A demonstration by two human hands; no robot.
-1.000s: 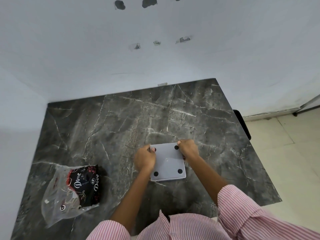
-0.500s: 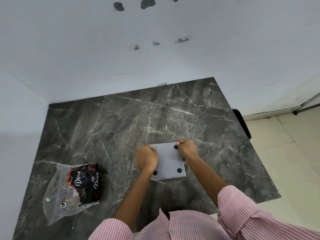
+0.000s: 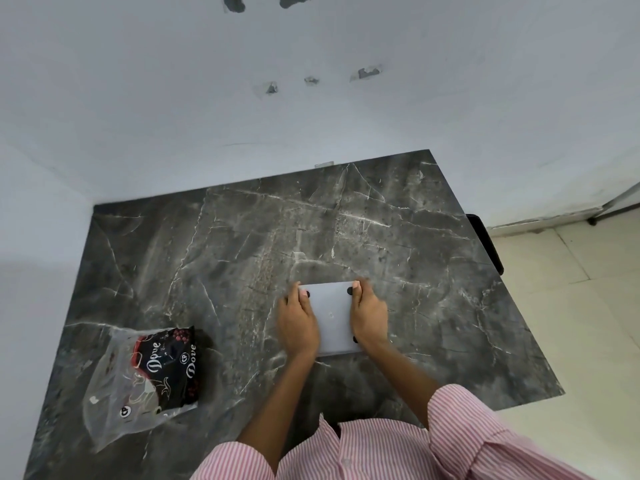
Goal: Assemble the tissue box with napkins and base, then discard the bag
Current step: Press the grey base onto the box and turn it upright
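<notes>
Grey plastic tissue box (image 3: 332, 317), underside up with black round feet showing, lies on the dark marble table (image 3: 381, 220). I see the left hand (image 3: 298, 323) clasping the box's left edge and the right hand (image 3: 369, 318) clasping its right edge, fingers curled over the far corners; both hands are blurred, so the grip looks firm at best. The clear printed bag (image 3: 145, 382) lies well left of the box, nearer me
</notes>
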